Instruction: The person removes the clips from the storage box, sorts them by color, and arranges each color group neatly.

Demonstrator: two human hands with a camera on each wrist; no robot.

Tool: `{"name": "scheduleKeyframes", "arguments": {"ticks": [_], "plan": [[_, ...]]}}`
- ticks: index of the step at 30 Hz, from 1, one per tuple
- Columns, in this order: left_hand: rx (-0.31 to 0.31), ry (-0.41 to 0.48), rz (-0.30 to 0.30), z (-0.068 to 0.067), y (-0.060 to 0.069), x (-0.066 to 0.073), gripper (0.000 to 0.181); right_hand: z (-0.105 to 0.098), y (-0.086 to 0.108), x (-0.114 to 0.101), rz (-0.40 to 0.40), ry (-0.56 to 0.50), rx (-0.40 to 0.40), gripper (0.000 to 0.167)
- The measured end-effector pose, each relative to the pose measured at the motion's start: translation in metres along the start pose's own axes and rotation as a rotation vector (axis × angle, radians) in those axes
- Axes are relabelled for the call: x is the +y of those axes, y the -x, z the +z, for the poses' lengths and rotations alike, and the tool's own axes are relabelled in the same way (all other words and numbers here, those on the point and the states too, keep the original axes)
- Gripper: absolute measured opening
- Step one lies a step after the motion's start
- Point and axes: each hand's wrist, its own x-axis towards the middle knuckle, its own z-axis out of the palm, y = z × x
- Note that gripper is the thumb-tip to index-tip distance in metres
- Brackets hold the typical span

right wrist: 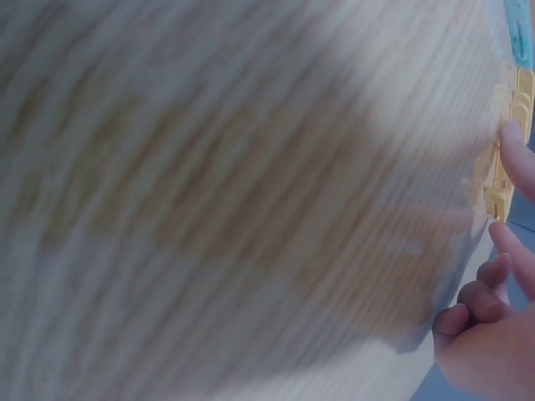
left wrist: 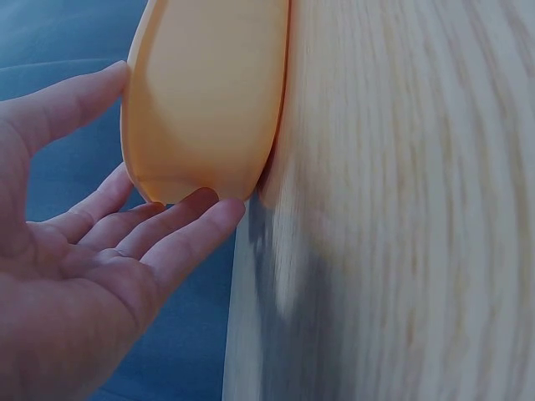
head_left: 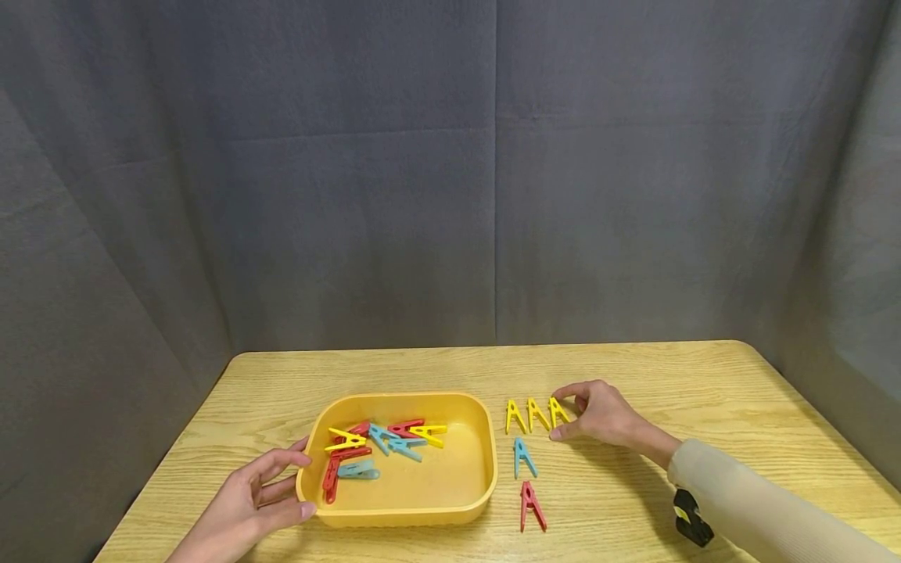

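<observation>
My left hand [head_left: 246, 496] rests against the left end of a yellow plastic tray [head_left: 401, 518], its fingers and thumb spread along the rim. In the left wrist view the fingertips touch the tray's outer wall [left wrist: 209, 92]. On the right, my right hand [head_left: 601, 413] pinches a yellow clothespin [head_left: 559, 411] between thumb and index finger, flat on the table. Left of it lie two more yellow clothespins [head_left: 538, 414], forming a row. Below that row are a blue clothespin [head_left: 522, 457] and a red clothespin [head_left: 531, 506]. The right wrist view shows the yellow clothespin [right wrist: 500, 202] at its right edge.
Inside the tray several red, blue and yellow clothespins [head_left: 406, 447] lie jumbled, mostly toward its left half. The tray stands on a wood-grain table [head_left: 422, 369]. Grey curtains [head_left: 366, 195] hang behind and at both sides.
</observation>
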Motion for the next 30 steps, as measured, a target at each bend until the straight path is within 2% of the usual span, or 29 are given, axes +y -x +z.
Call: {"name": "scheduleKeyframes", "arguments": {"ticks": [6,9,11,14,16,23,30], "plan": [[0.004,0.011,-0.011,0.000,0.001,0.000,0.060,-0.008,0.001,-0.008,-0.006,-0.024,-0.028,0.068],[-0.005,0.008,-0.002,0.000,0.001,-0.001,0.060,-0.014,0.003,-0.018,-0.082,0.002,-0.039,0.063],[-0.005,0.007,-0.006,0.000,0.001,-0.001,0.060,-0.018,0.004,-0.027,-0.163,0.029,-0.049,0.059],[-0.005,0.004,-0.010,-0.001,0.001,0.000,0.061,-0.024,0.007,-0.043,-0.278,0.055,-0.074,0.053],[0.000,0.012,-0.018,0.000,0.000,0.001,0.061,-0.027,0.008,-0.055,-0.319,0.054,-0.097,0.050],[0.001,-0.001,0.001,0.000,0.000,0.000,0.061,-0.036,0.010,-0.102,-0.374,0.060,-0.173,0.045],[-0.013,-0.029,0.078,-0.001,0.001,-0.002,0.059,-0.021,0.000,-0.139,-0.464,0.107,-0.266,0.044]]}}
